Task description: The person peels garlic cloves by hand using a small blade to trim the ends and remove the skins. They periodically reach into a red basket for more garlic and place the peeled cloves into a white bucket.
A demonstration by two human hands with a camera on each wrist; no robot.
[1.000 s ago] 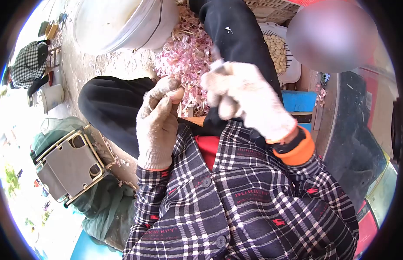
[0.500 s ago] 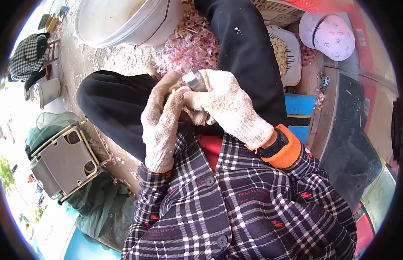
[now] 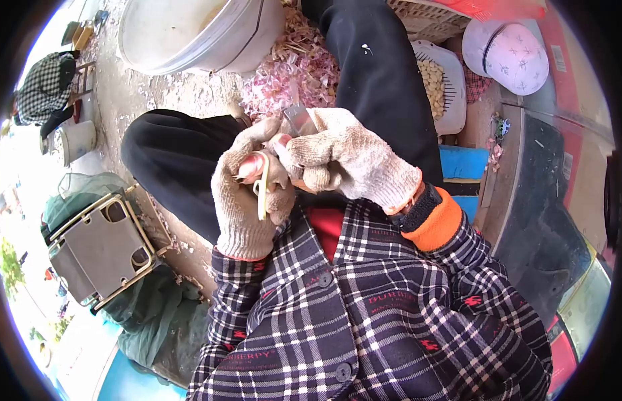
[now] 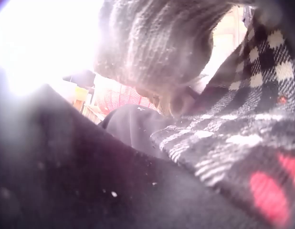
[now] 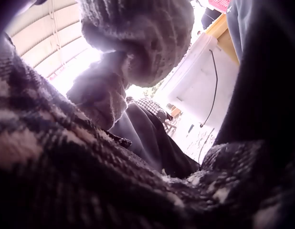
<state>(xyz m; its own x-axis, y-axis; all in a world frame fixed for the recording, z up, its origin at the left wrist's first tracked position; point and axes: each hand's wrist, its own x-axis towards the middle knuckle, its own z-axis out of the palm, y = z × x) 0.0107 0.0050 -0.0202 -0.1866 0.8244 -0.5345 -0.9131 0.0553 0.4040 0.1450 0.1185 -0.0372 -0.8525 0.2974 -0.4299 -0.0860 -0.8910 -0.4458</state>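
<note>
Red "BURBE" lettering (image 3: 391,300) crosses the plaid jacket (image 3: 304,324) below the left grip (image 3: 247,194) and right grip (image 3: 364,157), both pinching pink bulbs (image 3: 251,167).

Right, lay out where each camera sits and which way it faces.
Head: on the person's head, facing forward and down at the left hand and right hand; jacket and dark trousers show.
Left wrist: on that wrist, facing past a knitted glove across the lap; sleeve or jacket cloth and trousers show.
Right wrist: on that wrist, facing past gloved fingers toward a white bucket; plaid cloth and trousers show.
Shared: head and right wrist both show the bucket.
</note>
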